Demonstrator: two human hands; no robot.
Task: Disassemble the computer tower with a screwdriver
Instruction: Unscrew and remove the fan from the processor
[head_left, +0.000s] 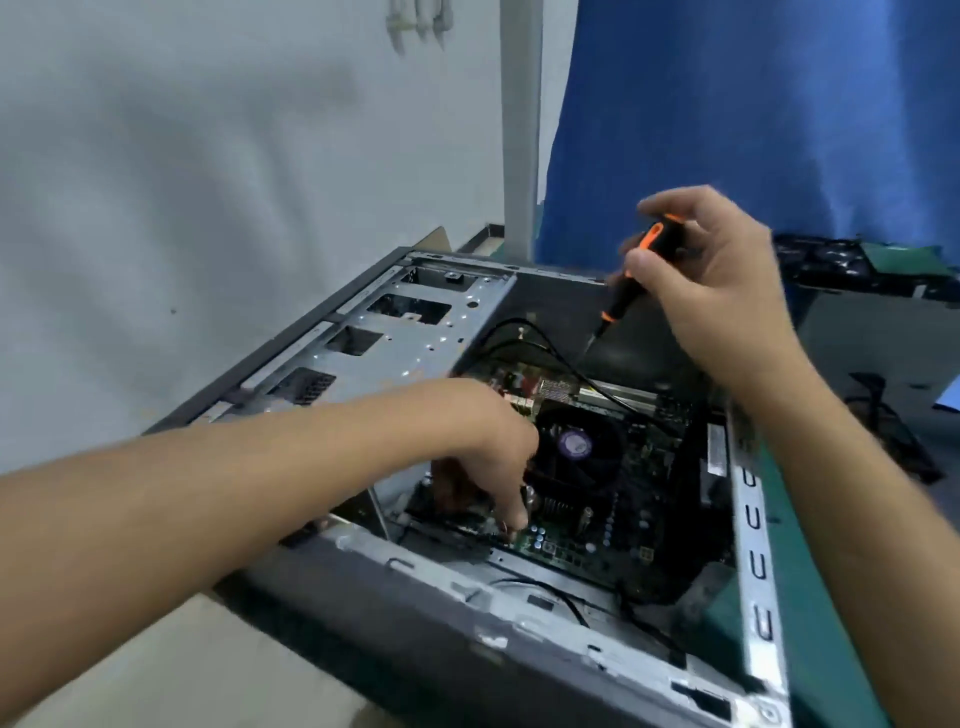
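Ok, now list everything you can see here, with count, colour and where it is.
mat: one, green, on the right
computer tower: one, grey and silver, lying open on the mat
drive cage: one, silver, tower's far-left side
motherboard: one, green and black, inside the tower
cooler fan: one, black with purple sticker, mid-motherboard
cables: at least two, black, over the motherboard's far edge
screwdriver: one, black and orange, above the tower
curtain: one, blue, back right
post: one, white, behind the tower
left hand: inside the tower, fingers down at the motherboard's near edge
right hand: gripping the screwdriver
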